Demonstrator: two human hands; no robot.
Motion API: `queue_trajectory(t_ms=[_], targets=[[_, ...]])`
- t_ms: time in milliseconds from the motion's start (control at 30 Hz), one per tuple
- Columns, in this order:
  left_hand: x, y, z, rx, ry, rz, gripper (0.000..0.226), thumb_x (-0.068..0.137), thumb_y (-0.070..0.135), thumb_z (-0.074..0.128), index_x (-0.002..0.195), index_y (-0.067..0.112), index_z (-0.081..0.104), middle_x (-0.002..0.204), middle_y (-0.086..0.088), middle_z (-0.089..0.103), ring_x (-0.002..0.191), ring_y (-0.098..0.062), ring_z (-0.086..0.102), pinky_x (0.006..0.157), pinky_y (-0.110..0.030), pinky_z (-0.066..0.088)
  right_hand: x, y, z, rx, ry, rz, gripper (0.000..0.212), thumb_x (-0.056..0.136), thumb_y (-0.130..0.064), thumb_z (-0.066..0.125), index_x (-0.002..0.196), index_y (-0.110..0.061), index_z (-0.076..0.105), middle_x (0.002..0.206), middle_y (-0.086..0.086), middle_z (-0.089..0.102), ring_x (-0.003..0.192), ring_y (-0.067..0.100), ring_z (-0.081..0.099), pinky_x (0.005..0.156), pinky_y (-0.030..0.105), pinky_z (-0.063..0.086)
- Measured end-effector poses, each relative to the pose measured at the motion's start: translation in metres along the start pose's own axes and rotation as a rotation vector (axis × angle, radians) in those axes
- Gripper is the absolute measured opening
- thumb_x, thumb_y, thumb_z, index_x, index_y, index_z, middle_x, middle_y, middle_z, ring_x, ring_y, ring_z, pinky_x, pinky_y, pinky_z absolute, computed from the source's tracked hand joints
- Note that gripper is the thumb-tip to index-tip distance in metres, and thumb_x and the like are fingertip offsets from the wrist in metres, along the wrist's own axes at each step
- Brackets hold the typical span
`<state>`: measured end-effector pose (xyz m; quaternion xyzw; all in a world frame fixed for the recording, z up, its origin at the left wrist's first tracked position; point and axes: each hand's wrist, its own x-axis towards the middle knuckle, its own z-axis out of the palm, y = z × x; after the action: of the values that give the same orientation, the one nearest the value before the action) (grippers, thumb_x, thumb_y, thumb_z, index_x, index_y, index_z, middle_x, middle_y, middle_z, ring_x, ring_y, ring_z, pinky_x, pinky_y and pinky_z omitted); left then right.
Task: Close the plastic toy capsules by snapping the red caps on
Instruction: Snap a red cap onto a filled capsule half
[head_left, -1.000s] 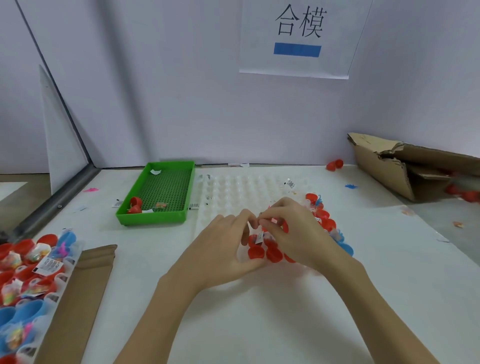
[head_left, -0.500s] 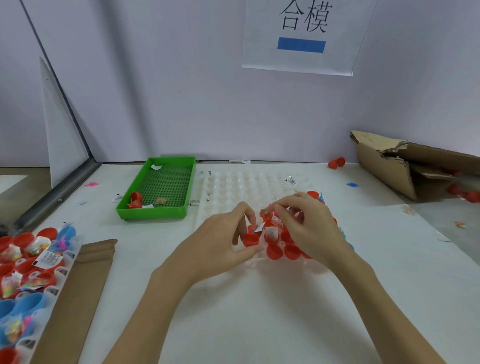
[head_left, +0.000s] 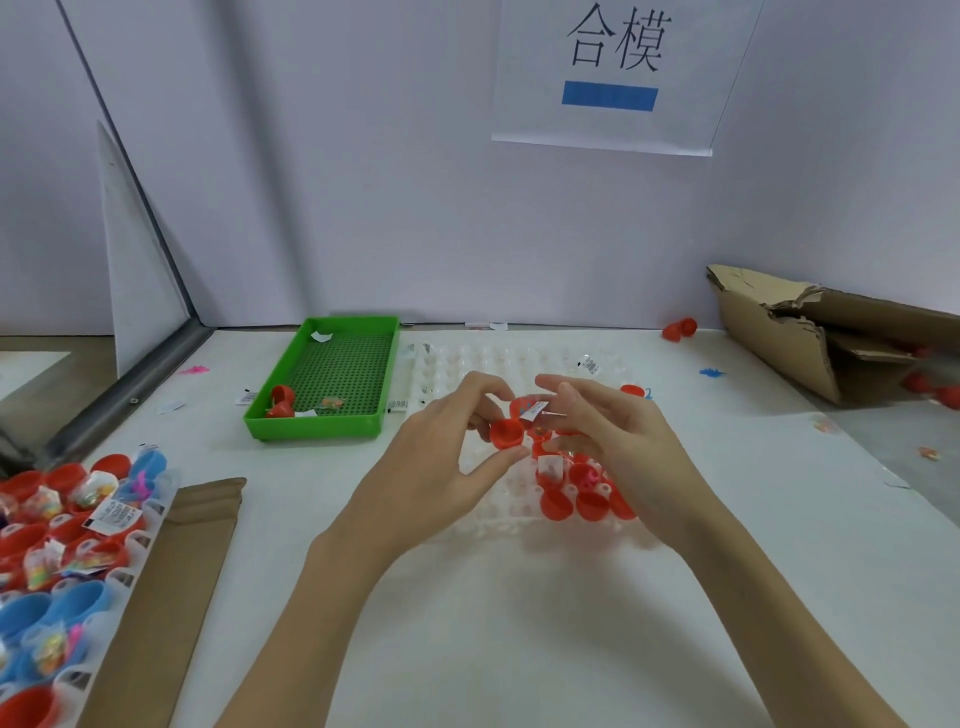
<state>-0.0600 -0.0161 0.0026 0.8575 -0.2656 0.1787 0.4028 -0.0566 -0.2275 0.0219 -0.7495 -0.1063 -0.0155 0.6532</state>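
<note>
Head view: at lower left of the frame a tray of filled capsules (head_left: 57, 525) is sitting beside a brown cardboard strip (head_left: 171, 587), and a green tray (head_left: 332, 431) is lying further up. Just left of centre, my left hand (head_left: 441, 483) is pinching a red cap (head_left: 506, 434) between thumb and forefinger, its open mouth facing roughly toward me. Touching it on the right, my right hand (head_left: 618, 441) is gripping a red capsule half (head_left: 530, 408) stuffed with a paper slip, its axis lying roughly level. Both are hovering over the clear dimpled tray (head_left: 467, 364). At right, a torn cardboard box (head_left: 779, 332) is lying open.
</note>
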Motion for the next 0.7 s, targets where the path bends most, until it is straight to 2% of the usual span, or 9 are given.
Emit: queue_trajectory(t_ms=[100, 167, 300, 533, 700], targets=[[0.001, 0.001, 0.002, -0.001, 0.005, 0.050, 0.031, 0.097, 0.033, 0.074, 0.122, 0.033, 0.055, 0.100, 0.016, 0.066, 0.100, -0.006, 0.063, 0.091, -0.011, 0.043, 0.000, 0.001, -0.001, 0.208, -0.097, 0.064, 0.034, 0.101, -0.031, 0.058, 0.127, -0.012, 0.069, 0.115, 0.010, 0.076, 0.108, 0.028, 0.073, 0.096, 0.043, 0.058], [0.001, 0.002, 0.003, -0.001, -0.002, 0.076, 0.029, 0.098, 0.030, 0.073, 0.124, 0.029, 0.059, 0.101, 0.015, 0.064, 0.100, -0.007, 0.063, 0.091, -0.014, 0.046, 0.000, 0.002, -0.001, 0.238, -0.103, 0.071, 0.029, 0.102, -0.024, 0.059, 0.126, -0.010, 0.069, 0.116, 0.013, 0.075, 0.108, 0.031, 0.073, 0.101, 0.048, 0.055], [0.001, 0.002, 0.003, 0.013, -0.019, 0.090, 0.026, 0.100, 0.027, 0.070, 0.125, 0.029, 0.062, 0.106, 0.012, 0.063, 0.097, -0.013, 0.062, 0.089, -0.024, 0.050, 0.001, 0.005, 0.001, 0.187, -0.084, 0.061, 0.025, 0.102, -0.019, 0.060, 0.124, -0.015, 0.070, 0.115, 0.008, 0.076, 0.107, 0.027, 0.074, 0.102, 0.043, 0.055], [-0.001, 0.001, 0.003, 0.047, -0.068, 0.022, 0.019, 0.103, 0.032, 0.062, 0.121, 0.032, 0.058, 0.104, 0.019, 0.058, 0.085, -0.015, 0.060, 0.081, -0.029, 0.051, 0.003, 0.008, 0.008, 0.166, -0.086, 0.035, 0.022, 0.099, -0.015, 0.065, 0.120, -0.019, 0.073, 0.112, 0.003, 0.078, 0.103, 0.024, 0.075, 0.091, 0.027, 0.059], [-0.002, 0.002, 0.004, 0.085, -0.093, 0.008, 0.012, 0.105, 0.032, 0.058, 0.116, 0.028, 0.056, 0.101, 0.022, 0.054, 0.086, 0.001, 0.056, 0.072, -0.013, 0.040, 0.003, 0.011, 0.009, 0.235, -0.077, 0.045, 0.022, 0.104, -0.015, 0.057, 0.119, -0.012, 0.073, 0.113, 0.009, 0.077, 0.107, 0.026, 0.074, 0.094, 0.028, 0.057]])
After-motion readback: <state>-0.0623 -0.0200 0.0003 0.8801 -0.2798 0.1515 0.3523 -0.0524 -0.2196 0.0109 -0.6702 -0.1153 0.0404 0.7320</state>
